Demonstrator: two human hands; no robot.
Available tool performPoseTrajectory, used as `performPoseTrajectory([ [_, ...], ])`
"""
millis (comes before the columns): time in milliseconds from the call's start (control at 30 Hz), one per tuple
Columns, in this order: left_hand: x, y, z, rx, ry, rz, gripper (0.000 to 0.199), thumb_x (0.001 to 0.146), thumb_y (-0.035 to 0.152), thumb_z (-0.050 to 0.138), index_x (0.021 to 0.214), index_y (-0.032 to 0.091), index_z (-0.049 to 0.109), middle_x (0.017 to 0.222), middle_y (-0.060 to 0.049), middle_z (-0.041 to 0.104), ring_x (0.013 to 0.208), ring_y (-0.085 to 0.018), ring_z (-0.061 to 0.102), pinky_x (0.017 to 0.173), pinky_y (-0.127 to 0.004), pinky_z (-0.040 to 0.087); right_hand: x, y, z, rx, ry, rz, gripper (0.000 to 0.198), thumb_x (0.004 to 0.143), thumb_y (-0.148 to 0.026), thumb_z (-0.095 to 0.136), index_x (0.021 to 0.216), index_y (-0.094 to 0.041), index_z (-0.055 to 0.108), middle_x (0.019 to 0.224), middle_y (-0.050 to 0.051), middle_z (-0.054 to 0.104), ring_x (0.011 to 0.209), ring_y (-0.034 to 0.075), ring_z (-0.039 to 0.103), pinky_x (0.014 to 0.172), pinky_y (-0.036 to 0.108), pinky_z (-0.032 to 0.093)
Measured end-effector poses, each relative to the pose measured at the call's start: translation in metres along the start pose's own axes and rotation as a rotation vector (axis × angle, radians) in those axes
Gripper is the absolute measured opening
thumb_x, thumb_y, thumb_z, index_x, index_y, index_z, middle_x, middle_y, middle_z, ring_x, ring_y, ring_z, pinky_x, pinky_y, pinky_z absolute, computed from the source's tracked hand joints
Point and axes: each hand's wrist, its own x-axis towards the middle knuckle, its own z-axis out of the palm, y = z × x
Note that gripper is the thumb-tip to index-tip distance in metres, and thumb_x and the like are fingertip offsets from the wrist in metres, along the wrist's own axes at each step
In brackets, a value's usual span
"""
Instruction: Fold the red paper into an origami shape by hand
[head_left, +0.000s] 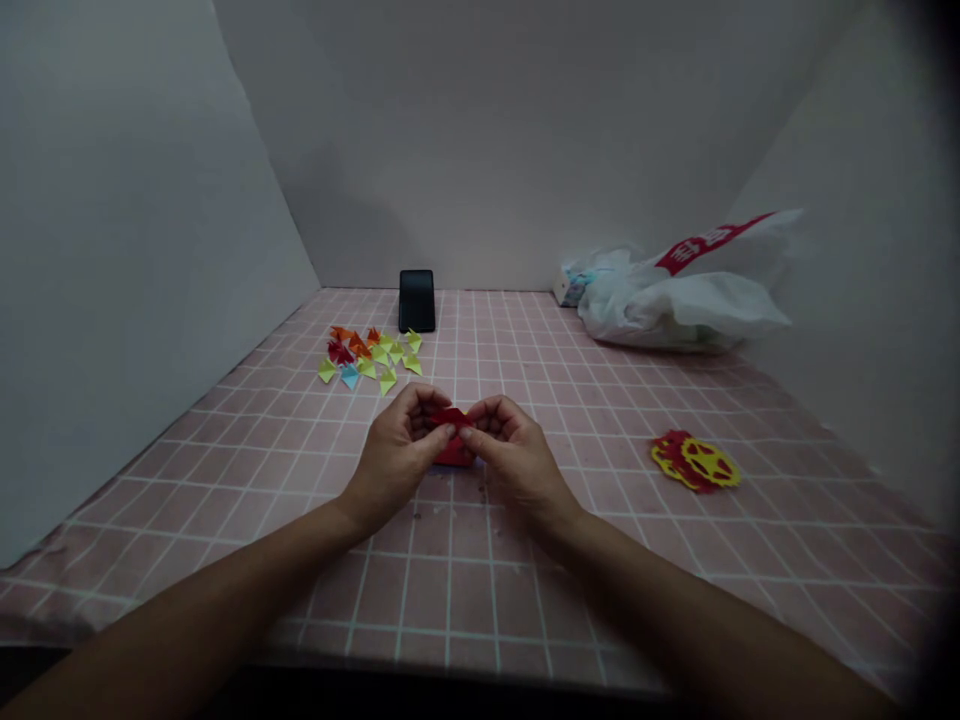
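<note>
Both hands meet over the middle of the table around a piece of folded red paper. My left hand pinches its left side, thumb on the near face and fingers curled behind. From the right, my right hand grips it the same way, with the thumb tips almost touching. The paper's upper edge rises to a low point between the hands. Part of it is hidden by the fingers. Beyond my left hand lie several small folded paper pieces in yellow, orange, red and blue.
A black phone-like slab leans upright at the back. Yellow and red cut-out discs are piled at the right. A white plastic bag and a small box sit at the back right. White walls enclose the pink checked tablecloth.
</note>
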Motion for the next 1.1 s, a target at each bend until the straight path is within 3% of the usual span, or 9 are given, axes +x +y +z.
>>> performPoseTrajectory([
  [500, 0.0028, 0.0053, -0.006, 0.007, 0.019, -0.038, 0.02, 0.082, 0.022, 0.072, 0.1, 0.016, 0.066, 0.099, -0.004, 0.069, 0.085, -0.014, 0.067, 0.081, -0.028, 0.056, 0.0047, -0.0049, -0.0048, 0.16, -0.006, 0.139, 0.033, 0.059, -0.017, 0.08, 0.079, -0.022, 0.054, 0.065, -0.007, 0.057, 0.057, 0.01, 0.051, 0.057, 0.025, 0.038],
  [1100, 0.0025, 0.0078, -0.0039, -0.041, 0.09, -0.069, 0.025, 0.075, 0.018, 0.075, 0.094, 0.018, 0.058, 0.088, 0.001, 0.064, 0.079, -0.012, 0.066, 0.08, -0.027, 0.057, 0.0041, -0.003, -0.0036, 0.136, -0.028, 0.097, 0.031, 0.061, -0.018, 0.08, 0.078, -0.021, 0.054, 0.069, -0.007, 0.057, 0.06, 0.009, 0.052, 0.06, 0.025, 0.039],
])
